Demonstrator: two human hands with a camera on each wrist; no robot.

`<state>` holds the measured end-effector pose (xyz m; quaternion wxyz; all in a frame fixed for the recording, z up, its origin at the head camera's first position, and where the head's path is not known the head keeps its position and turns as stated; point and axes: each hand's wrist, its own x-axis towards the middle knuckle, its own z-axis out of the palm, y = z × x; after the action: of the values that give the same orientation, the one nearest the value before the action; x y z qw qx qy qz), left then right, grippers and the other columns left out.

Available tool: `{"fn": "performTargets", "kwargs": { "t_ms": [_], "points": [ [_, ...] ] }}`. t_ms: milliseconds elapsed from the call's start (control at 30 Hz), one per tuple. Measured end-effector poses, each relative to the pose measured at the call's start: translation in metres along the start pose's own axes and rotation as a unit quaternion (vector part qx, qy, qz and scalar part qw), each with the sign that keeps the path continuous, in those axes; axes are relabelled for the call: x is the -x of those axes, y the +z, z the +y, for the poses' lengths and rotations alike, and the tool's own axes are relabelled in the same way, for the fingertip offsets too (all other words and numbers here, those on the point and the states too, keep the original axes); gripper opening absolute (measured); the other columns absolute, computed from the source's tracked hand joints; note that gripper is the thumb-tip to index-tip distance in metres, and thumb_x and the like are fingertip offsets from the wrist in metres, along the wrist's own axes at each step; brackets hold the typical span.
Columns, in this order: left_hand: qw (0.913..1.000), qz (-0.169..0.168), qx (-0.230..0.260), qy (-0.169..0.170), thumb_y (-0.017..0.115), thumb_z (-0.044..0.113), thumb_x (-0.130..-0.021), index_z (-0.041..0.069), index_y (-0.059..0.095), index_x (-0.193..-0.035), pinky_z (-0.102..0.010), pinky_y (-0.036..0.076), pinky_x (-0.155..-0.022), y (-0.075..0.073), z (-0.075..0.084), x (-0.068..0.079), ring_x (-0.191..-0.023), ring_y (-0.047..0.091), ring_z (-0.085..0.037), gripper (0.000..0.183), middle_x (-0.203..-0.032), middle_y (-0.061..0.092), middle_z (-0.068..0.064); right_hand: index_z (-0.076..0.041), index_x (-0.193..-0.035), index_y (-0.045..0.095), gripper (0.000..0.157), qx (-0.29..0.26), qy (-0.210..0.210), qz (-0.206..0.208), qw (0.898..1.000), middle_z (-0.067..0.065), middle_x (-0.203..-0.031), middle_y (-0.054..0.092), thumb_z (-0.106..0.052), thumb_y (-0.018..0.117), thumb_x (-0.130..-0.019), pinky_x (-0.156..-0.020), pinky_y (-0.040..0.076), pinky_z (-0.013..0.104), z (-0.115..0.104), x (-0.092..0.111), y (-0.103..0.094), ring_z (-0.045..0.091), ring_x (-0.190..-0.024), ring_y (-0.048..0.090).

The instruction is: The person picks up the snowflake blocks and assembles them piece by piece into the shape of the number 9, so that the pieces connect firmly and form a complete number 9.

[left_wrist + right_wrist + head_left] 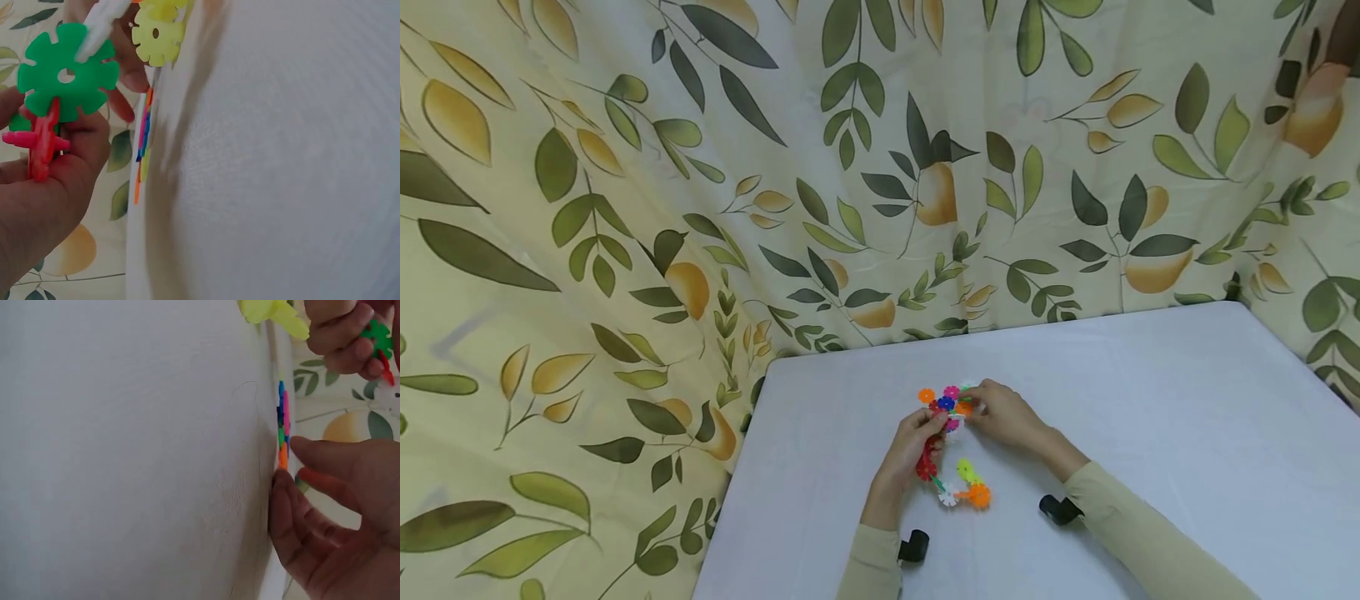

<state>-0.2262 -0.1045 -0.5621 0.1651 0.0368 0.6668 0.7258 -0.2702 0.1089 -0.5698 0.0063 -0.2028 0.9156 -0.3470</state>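
My left hand (901,454) grips a chain of linked plastic snowflake discs by its red discs (926,468). From there the chain curves through a green disc (40,72), a white disc (948,497) and an orange disc (979,496) to a yellow disc (966,470). Just beyond, a small pile of loose discs in several colours lies flat on the table, among them a blue disc (946,403) and an orange disc (927,395). My right hand (1007,414) reaches into the pile's right side, its thumb and bent fingertips apart around the edge of the discs (284,456).
A white-covered table (1135,383) lies under both hands. Behind it and to the left hangs a leaf-patterned curtain (880,250). Black wrist devices stick out at the left cuff (914,546) and the right cuff (1060,509).
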Motion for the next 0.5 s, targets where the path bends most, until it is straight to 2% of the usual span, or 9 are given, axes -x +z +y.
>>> {"fn": "performTargets", "kwargs": {
  "t_ms": [67, 200, 367, 500],
  "points": [
    [0.9999, 0.0, -0.014, 0.005, 0.062, 0.027, -0.106, 0.002, 0.06, -0.099, -0.022, 0.046, -0.062, 0.0008, 0.0002, -0.0006, -0.068, 0.051, -0.014, 0.026, -0.084, 0.058, -0.004, -0.005, -0.126, 0.074, 0.036, 0.035, 0.002, -0.006, 0.999, 0.007, -0.1, 0.065, -0.011, 0.079, -0.091, -0.075, 0.056, 0.04, 0.0006, -0.0028, 0.0015, 0.02, -0.086, 0.063],
    [0.9998, -0.005, -0.021, 0.004, 0.06, 0.023, -0.107, -0.004, 0.059, -0.105, -0.024, 0.047, -0.066, 0.0016, 0.001, -0.0019, -0.073, 0.053, -0.017, 0.027, -0.085, 0.058, -0.004, -0.006, -0.115, 0.077, 0.028, 0.047, 0.019, -0.005, 0.999, 0.007, -0.096, 0.064, -0.013, 0.082, -0.089, -0.078, 0.057, 0.043, 0.0, -0.0058, 0.0019, 0.022, -0.086, 0.063],
    [0.9993, -0.012, -0.034, 0.003, 0.056, 0.021, -0.108, -0.002, 0.055, -0.109, -0.025, 0.049, -0.072, -0.0009, 0.003, -0.0015, -0.077, 0.055, -0.019, 0.024, -0.087, 0.058, -0.005, -0.004, -0.099, 0.073, 0.022, -0.011, 0.055, 0.016, 0.998, 0.005, -0.089, 0.066, -0.01, 0.087, -0.083, -0.071, 0.055, 0.037, -0.0013, -0.0044, -0.0015, 0.02, -0.077, 0.06],
    [0.999, -0.025, -0.037, 0.005, 0.055, 0.023, -0.109, -0.001, 0.055, -0.116, -0.024, 0.049, -0.072, -0.0043, 0.0037, 0.0003, -0.075, 0.055, -0.019, 0.025, -0.087, 0.058, -0.006, -0.006, -0.093, 0.073, 0.012, -0.09, 0.07, 0.032, 0.993, 0.003, -0.081, 0.07, -0.006, 0.083, -0.087, -0.062, 0.056, 0.03, -0.0009, 0.0006, -0.0033, 0.018, -0.067, 0.065]
  ]
}}
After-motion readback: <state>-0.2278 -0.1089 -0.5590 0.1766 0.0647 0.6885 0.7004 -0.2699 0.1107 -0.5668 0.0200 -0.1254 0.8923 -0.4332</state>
